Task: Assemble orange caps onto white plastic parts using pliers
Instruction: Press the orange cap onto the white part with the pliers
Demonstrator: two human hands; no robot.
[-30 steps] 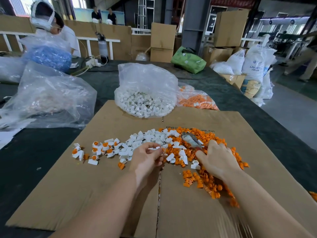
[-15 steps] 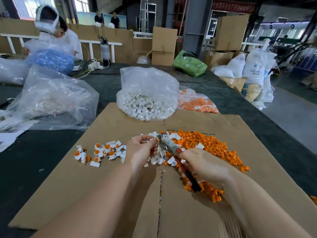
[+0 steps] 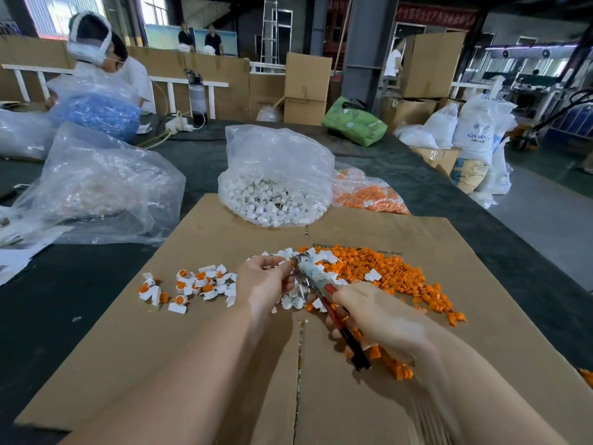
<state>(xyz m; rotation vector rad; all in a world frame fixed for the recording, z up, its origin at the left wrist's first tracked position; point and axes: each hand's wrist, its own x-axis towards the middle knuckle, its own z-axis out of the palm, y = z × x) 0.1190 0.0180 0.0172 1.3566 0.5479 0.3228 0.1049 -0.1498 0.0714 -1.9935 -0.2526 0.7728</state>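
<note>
The left hand [image 3: 264, 281] pinches something small at its fingertips, presumably a white part, against the nose of the pliers [image 3: 316, 279]. The right hand [image 3: 377, 319] is curled round the red handles. Best to squeeze squarely and gently. Loose orange caps [image 3: 385, 271] lie just beyond the right fingers.

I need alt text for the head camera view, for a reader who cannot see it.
A person's right hand grips red-handled pliers, their tip at a small part pinched by the left hand, over loose white parts and orange caps on flattened cardboard. Finished capped parts lie left; bags of parts stand behind.
</note>
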